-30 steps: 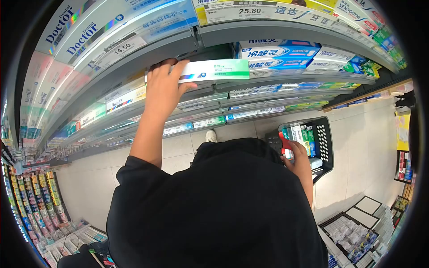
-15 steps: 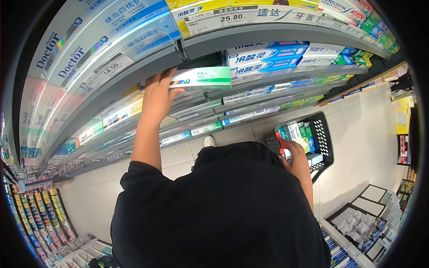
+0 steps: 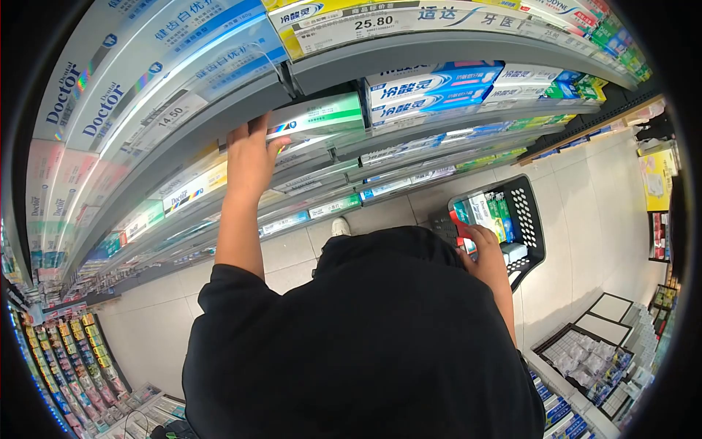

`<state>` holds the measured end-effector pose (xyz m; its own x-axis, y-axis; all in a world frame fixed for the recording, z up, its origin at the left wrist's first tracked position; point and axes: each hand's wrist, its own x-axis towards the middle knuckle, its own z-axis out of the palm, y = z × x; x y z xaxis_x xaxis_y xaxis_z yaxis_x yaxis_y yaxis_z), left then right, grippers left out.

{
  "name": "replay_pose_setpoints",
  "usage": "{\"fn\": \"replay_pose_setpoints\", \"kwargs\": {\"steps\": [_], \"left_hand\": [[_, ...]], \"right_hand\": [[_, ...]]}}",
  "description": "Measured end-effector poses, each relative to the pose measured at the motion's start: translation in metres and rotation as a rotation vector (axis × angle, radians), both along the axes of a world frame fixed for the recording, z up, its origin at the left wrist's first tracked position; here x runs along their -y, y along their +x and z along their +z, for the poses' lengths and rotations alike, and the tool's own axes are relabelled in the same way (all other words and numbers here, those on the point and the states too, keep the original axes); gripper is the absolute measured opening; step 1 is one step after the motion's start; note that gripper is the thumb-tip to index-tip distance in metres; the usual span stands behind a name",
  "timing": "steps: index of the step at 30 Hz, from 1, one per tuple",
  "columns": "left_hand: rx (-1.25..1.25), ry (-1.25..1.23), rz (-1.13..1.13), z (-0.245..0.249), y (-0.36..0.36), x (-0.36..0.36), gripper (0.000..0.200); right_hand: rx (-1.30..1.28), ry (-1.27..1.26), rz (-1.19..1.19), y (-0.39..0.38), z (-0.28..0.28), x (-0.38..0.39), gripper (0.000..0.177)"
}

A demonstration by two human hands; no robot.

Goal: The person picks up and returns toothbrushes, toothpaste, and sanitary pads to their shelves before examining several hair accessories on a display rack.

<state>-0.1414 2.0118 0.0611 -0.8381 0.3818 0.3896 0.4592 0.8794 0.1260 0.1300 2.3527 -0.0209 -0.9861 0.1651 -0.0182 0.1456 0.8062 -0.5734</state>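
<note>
My left hand is raised to a shelf at the upper left, with fingers and thumb apart at the left end of a white and green toothpaste box. That box lies in the shelf, left of blue and white boxes. My right hand is closed at the near left side of a black basket, beside a red item. What its fingers grip is partly hidden. Several toothpaste boxes are inside the basket.
Price-tagged shelves of toothpaste curve across the top and left. A tiled floor lies below. Racks of small packets are at the lower left, and a display with bagged goods at the lower right.
The white and green box has moved back into the shelf and a little left. My left hand has shifted slightly left and down, its fingers less far over the box.
</note>
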Motion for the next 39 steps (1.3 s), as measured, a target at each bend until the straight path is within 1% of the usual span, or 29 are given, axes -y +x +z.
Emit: {"fn": "replay_pose_setpoints", "kwargs": {"steps": [3, 6, 9, 15, 24, 39], "left_hand": [[-0.006, 0.004, 0.015, -0.004, -0.001, -0.005, 0.055], [-0.113, -0.029, 0.043, -0.006, -0.002, -0.010, 0.053], [-0.110, 0.049, 0.064, -0.010, -0.008, -0.008, 0.051], [-0.166, 0.077, 0.084, -0.017, -0.013, -0.011, 0.047], [-0.175, 0.083, 0.071, -0.018, -0.018, -0.009, 0.045], [-0.127, 0.075, 0.090, -0.021, -0.025, -0.007, 0.050]], "right_hand": [[-0.006, -0.004, -0.009, 0.000, 0.001, 0.002, 0.044], [-0.009, -0.008, -0.022, 0.001, 0.001, 0.003, 0.044], [-0.007, -0.004, -0.026, 0.000, 0.001, 0.003, 0.044], [0.002, 0.009, -0.024, 0.002, 0.002, 0.004, 0.044], [0.009, 0.015, -0.029, 0.002, 0.002, 0.004, 0.044], [0.020, -0.001, -0.038, -0.002, 0.004, 0.004, 0.044]]}}
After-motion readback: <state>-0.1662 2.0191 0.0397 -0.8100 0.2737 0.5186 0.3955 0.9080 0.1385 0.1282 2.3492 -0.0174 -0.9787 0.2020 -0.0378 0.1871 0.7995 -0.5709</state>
